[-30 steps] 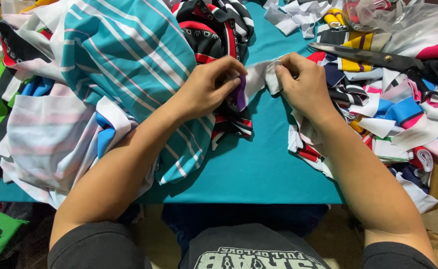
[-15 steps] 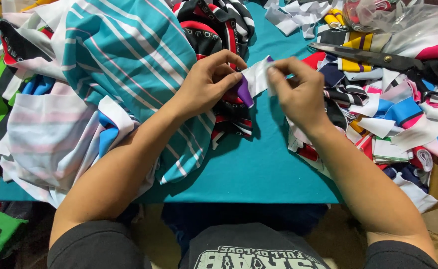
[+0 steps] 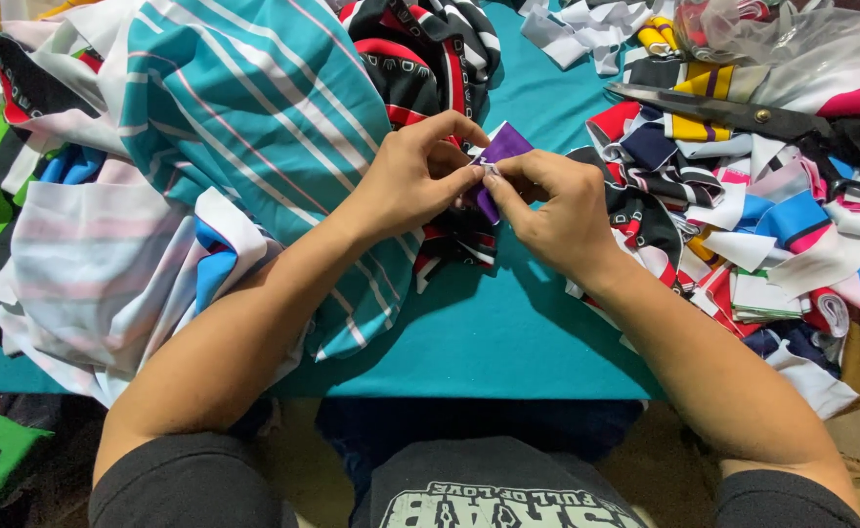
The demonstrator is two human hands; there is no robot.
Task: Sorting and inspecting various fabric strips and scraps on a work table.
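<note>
My left hand [image 3: 412,176] and my right hand [image 3: 552,208] meet over the teal table [image 3: 489,332], fingertips pinching the same small purple and white fabric piece [image 3: 498,152]. The piece is folded between my thumbs and forefingers, its purple side facing up. Under my left forearm lies a large teal striped cloth [image 3: 254,108]. A black, red and white striped fabric [image 3: 420,59] sits just behind my hands.
A heap of small colourful fabric scraps [image 3: 752,225] fills the right side, with large black scissors [image 3: 733,112] on top and a clear plastic bag [image 3: 782,29] behind. Bigger white, pink and green cloths [image 3: 88,244] pile up at the left.
My hands have closed in on each other and folded the fabric piece smaller. Its purple side now shows more, and the white part is mostly hidden by my fingers.
</note>
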